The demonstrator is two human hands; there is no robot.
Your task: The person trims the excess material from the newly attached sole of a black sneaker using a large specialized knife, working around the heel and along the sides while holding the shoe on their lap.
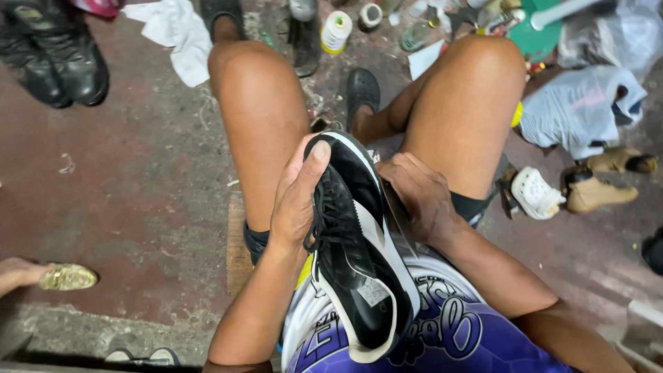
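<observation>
at far left another person's hand (17,273) holds a gold glittery shoe (67,277) over the dark red concrete floor (138,186), well apart. the left hand (295,197) is wrapped round the toe of a black leather sneaker with white sole (356,242), thumb pressed on the toe tip. the shoe rests on the lap between both hands, its long axis running from the toe up by the knees down to the heel at the purple jersey (442,338). the right hand (423,197) is curled against the sole edge, touching it; what it pinches, i cannot tell. tan boots (597,193) lie far right.
</observation>
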